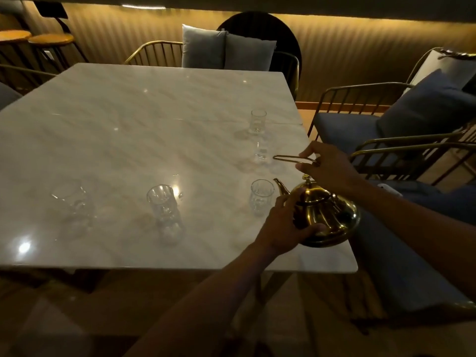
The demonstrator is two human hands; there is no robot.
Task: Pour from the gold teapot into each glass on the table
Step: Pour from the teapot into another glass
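The gold teapot (332, 217) stands on the marble table (128, 124) near its front right corner, spout toward the left. My left hand (286, 222) holds the pot's left side, fingers curled around the body. My right hand (327, 163) pinches the raised wire handle above the lid. Several clear glasses stand upright on the table: one (261, 197) just left of the spout, one (260, 150) behind it, one (258, 121) farther back, one (164, 212) at front centre and one (73, 202) at front left.
Gold-framed chairs with blue cushions (425, 112) stand close on the right. A bench with grey pillows (226, 47) lies behind the table. The table's front edge (180, 267) is just below the teapot. Wooden stools (49, 39) are at back left.
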